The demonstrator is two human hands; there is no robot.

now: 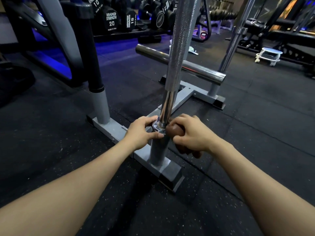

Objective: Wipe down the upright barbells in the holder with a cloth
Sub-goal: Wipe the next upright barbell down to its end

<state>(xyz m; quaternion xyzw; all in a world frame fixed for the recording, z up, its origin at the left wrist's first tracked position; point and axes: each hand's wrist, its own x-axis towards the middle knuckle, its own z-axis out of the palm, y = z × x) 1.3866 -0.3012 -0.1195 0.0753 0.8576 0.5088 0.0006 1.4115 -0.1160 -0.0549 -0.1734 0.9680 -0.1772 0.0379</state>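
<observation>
Both hands low at the base of an upright barbell in a grey floor holder.

At far left a black-sleeved bar (92,53) stands in a grey tube. The left hand (141,132) pinches a pale, crumpled cloth (156,124) between thumb and curled fingers, pressed to the barbell (172,79) where its smooth chrome sleeve enters the holder (157,150) tube. Just right of the bar, the right hand (190,135) is closed around a dark brown object (173,132) — what it is I cannot tell — touching the sleeve. Further right, another bar (231,48) leans upright.
</observation>
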